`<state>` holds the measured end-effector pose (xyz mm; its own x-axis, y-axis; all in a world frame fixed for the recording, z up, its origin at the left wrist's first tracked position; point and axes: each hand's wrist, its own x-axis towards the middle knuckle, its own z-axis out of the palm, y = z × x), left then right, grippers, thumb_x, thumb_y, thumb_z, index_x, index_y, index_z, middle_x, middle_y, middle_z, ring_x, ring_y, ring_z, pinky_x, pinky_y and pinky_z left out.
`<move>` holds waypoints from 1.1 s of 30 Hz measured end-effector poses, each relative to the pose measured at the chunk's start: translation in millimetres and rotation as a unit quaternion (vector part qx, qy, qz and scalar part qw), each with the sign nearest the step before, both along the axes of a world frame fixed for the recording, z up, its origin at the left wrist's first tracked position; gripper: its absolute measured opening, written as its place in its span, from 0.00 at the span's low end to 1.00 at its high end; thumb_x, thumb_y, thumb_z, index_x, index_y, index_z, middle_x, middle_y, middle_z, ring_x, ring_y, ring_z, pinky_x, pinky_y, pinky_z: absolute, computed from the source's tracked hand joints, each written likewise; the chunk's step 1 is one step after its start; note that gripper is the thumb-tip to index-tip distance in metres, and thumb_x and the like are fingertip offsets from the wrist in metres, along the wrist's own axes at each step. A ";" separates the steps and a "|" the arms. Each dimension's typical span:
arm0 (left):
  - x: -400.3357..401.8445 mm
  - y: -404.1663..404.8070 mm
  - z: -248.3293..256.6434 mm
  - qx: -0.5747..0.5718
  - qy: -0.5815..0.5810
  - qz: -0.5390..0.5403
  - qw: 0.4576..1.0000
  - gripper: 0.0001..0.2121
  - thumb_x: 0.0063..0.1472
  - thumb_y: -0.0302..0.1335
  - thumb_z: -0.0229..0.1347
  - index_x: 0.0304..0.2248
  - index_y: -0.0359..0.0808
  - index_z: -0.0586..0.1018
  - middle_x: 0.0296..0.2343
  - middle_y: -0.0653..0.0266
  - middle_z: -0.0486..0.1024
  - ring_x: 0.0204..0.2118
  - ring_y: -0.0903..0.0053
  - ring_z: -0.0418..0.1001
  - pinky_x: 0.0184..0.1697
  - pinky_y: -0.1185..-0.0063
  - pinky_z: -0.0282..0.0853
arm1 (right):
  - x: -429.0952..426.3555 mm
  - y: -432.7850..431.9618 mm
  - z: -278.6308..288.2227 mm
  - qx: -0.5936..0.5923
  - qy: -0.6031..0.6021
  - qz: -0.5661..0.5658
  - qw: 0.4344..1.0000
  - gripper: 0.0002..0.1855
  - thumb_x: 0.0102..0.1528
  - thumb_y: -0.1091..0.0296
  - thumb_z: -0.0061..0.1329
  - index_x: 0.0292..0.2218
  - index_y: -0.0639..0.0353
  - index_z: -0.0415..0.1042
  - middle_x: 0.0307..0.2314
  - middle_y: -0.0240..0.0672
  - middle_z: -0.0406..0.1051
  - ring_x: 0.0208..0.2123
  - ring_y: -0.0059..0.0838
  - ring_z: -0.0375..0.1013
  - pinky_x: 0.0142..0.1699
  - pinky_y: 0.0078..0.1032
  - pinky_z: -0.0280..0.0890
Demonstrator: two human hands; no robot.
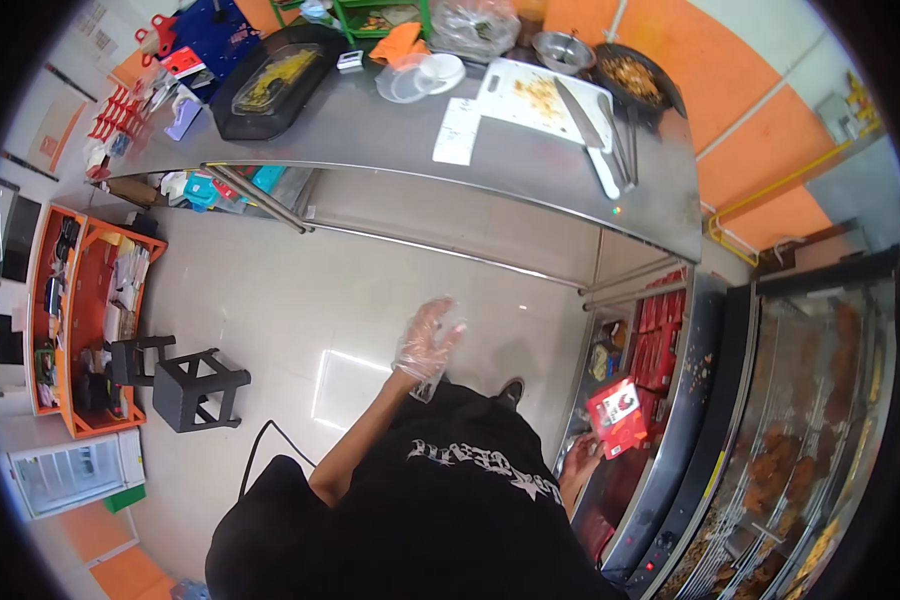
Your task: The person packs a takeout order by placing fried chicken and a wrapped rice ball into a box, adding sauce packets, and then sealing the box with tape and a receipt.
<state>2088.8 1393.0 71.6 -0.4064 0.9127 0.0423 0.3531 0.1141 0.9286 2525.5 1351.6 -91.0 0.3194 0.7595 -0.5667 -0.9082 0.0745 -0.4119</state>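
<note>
My left hand (429, 341) wears a clear plastic glove and hangs over the floor with its fingers apart, holding nothing. Low on the right, my right hand (581, 459) grips a red cardboard food box (617, 418) by its near edge; the box bears a printed logo and writing. More red boxes (658, 319) are stacked on a shelf under the steel counter, just beyond the held one. To the right of that shelf stands a glass-fronted warming cabinet (810, 420) with fried pieces of food on wire racks (750, 525).
On the steel table (390, 142) ahead lie a white cutting board (540, 105), a knife (589, 135), a pan of chopped food (634, 79) and a black tray (270, 82). Black plastic stools (199, 390) and an orange shelf (97, 315) stand left. A steel rail (450, 255) runs beneath the table.
</note>
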 end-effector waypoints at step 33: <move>-302.1 140.5 76.2 0.171 -0.290 0.139 0.931 0.46 0.46 0.21 0.53 0.64 0.36 0.44 0.58 0.54 0.54 0.57 0.64 0.59 0.58 0.69 0.60 | -610.2 306.1 272.5 0.445 -0.567 0.444 0.532 0.31 0.49 0.81 0.46 0.56 0.57 0.62 0.55 0.55 0.47 0.59 0.53 0.52 0.61 0.37 0.52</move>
